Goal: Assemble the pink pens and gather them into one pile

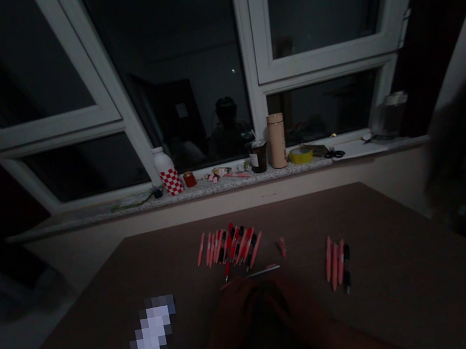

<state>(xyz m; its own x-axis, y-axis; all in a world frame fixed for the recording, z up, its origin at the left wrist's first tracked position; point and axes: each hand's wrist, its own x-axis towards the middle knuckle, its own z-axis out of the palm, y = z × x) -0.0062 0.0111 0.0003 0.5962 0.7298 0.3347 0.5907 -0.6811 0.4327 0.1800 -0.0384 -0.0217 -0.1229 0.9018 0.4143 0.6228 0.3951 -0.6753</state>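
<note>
Pink pens in two groups on brown table, hands near.

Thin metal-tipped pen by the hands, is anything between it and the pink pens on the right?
Nothing visible stands in the way. The thin metal-tipped pen lies just beyond the right hand, and only the brown tabletop separates it from the pink pens.

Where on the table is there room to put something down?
Lots of bare table lies right of the small pen group. There's a narrower strip between that group and the big pen pile. It's crowded at the pile, just above the left hand and right hand.
</note>
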